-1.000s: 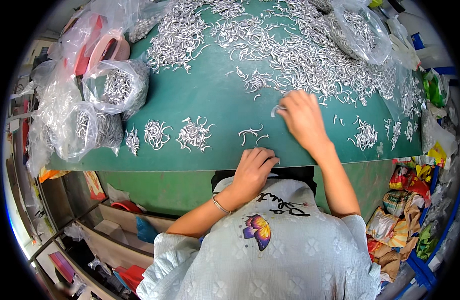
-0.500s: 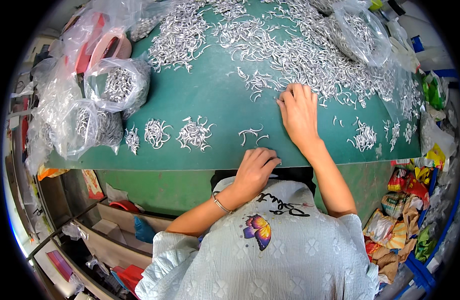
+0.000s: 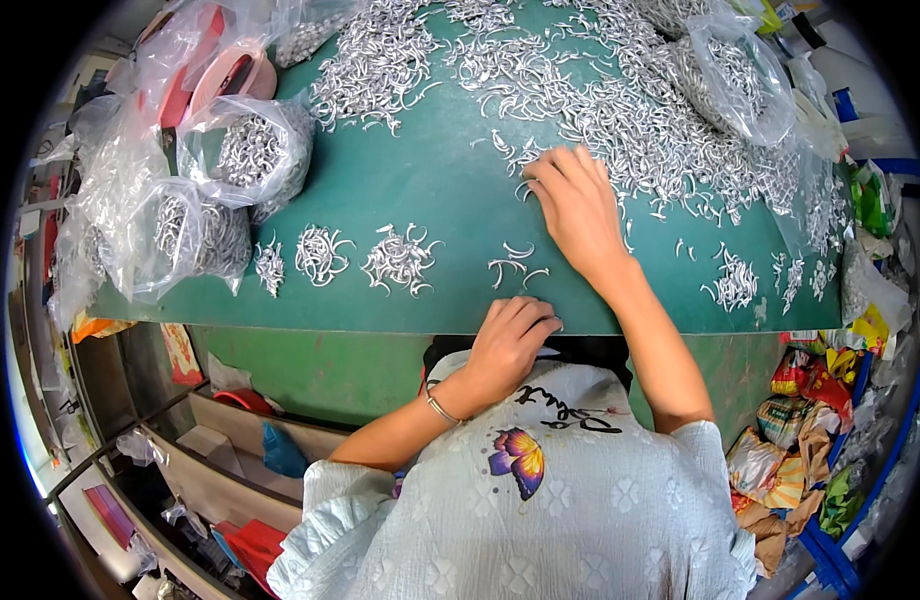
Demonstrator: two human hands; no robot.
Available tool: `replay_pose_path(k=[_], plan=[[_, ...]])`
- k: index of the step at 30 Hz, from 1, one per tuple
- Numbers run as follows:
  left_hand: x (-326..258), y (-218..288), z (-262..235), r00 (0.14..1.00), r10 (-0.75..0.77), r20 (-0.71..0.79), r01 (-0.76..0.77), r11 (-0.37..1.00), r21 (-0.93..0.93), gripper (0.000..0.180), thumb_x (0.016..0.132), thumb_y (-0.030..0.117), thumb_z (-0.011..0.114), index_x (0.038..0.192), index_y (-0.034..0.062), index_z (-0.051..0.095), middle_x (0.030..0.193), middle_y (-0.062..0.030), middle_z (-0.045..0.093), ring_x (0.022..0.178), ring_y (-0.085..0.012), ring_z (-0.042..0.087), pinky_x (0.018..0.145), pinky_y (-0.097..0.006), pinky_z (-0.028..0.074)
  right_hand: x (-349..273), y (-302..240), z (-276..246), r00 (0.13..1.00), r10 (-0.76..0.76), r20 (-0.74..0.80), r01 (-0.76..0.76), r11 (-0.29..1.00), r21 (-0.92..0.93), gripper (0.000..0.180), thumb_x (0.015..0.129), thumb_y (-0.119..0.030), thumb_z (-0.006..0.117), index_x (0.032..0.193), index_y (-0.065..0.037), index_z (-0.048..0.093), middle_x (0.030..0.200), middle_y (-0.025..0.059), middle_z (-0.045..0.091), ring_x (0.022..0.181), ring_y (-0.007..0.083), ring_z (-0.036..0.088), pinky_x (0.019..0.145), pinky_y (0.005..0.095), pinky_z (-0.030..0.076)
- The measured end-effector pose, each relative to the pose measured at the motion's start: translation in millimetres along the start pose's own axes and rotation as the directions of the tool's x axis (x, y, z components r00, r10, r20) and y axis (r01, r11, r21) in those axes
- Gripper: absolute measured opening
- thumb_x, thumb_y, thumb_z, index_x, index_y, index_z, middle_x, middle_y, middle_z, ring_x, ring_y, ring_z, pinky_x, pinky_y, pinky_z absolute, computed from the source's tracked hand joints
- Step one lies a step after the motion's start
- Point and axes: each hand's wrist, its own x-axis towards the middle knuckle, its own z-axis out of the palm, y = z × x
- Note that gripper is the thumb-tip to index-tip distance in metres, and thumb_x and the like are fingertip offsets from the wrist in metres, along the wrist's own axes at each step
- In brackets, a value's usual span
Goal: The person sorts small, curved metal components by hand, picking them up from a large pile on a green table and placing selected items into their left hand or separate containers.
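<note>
My right hand [image 3: 577, 205] is over the near edge of a large pile of small curved silver pieces [image 3: 640, 125] on the green tabletop [image 3: 410, 170]. Its fingers bend down among stray pieces; one curved piece [image 3: 526, 190] shows at its fingertips, which are partly hidden. My left hand [image 3: 508, 342] rests at the table's front edge with fingers curled together. A tiny shiny bit shows at its fingertip, too small to name. Just beyond it lies a small loose group of curved pieces [image 3: 516, 264].
Small heaps of pieces lie left, such as one heap [image 3: 398, 260], and another heap [image 3: 734, 281] lies right. Open clear bags [image 3: 245, 155] of pieces and a pink container [image 3: 235, 78] stand at the left. Another filled bag [image 3: 740, 80] is far right. Drawers [image 3: 220, 460] lie below left.
My right hand has moved left and slightly farther away, along the pile's near edge. My left hand has stayed at the table edge. The view has shifted slightly.
</note>
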Motion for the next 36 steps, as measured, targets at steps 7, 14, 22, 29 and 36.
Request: replay_pose_path(k=[7, 14, 22, 29, 36], plan=[[-1.5, -0.9, -1.0, 1.000, -0.020, -0.013, 0.020, 1.000, -0.015, 0.023, 0.072, -0.002, 0.063, 0.095, 0.0036, 0.065, 0.100, -0.0079, 0.061, 0.095, -0.0265, 0.058, 0.080, -0.037, 0.042, -3.8, 6.3, -13.3, 0.979, 0.078, 0.189, -0.042, 0.981, -0.187, 0.009, 0.077, -0.008, 0.067, 0.085, -0.004, 0.064, 0.091, 0.0092, 0.055, 0.095, 0.0258, 0.050, 0.081, 0.0392, 0.036], [0.8, -1.3, 1.1, 1.000, 0.002, -0.022, -0.002, 1.000, -0.029, 0.023, 0.072, -0.001, 0.063, 0.094, 0.0035, 0.065, 0.098, -0.0080, 0.061, 0.093, -0.0264, 0.058, 0.079, -0.037, 0.042, -8.0, 8.4, -37.7, 0.952, 0.108, 0.287, -0.056, 0.981, -0.184, 0.010, 0.078, -0.011, 0.070, 0.083, -0.005, 0.064, 0.091, 0.0085, 0.056, 0.095, 0.0256, 0.051, 0.082, 0.0400, 0.036], [7.0, -1.3, 10.4, 0.998, 0.055, -0.021, -0.054, 0.999, 0.003, 0.025, 0.070, 0.000, 0.063, 0.095, 0.0038, 0.064, 0.099, -0.0073, 0.060, 0.093, -0.0257, 0.058, 0.077, -0.037, 0.042, -12.9, 6.8, -43.6, 0.932, 0.042, 0.359, 0.006, 0.991, -0.131, 0.010, 0.077, -0.009, 0.070, 0.083, -0.005, 0.063, 0.087, 0.0093, 0.057, 0.093, 0.0257, 0.053, 0.085, 0.0409, 0.036], [27.8, 3.8, 31.9, 0.993, 0.102, 0.059, -0.103, 0.995, 0.018, 0.027, 0.073, 0.003, 0.059, 0.100, 0.0018, 0.063, 0.105, -0.0101, 0.060, 0.102, -0.0263, 0.056, 0.081, -0.038, 0.041, -10.0, 7.4, -47.1, 0.947, 0.158, 0.281, -0.145, 0.987, -0.066, 0.007, 0.079, -0.006, 0.068, 0.082, -0.004, 0.062, 0.087, 0.0114, 0.059, 0.091, 0.0284, 0.056, 0.084, 0.0414, 0.037], [43.0, 9.5, 42.0, 0.985, 0.110, 0.129, -0.107, 0.994, -0.035, 0.034, 0.075, 0.002, 0.057, 0.108, -0.0028, 0.062, 0.117, -0.0158, 0.056, 0.113, -0.0335, 0.053, 0.091, -0.042, 0.041, 6.7, -1.6, -25.8, 0.958, -0.020, 0.285, -0.035, 0.982, 0.188, 0.022, 0.078, -0.014, 0.073, 0.095, -0.005, 0.063, 0.097, 0.0107, 0.059, 0.097, 0.0296, 0.055, 0.086, 0.0408, 0.040]])
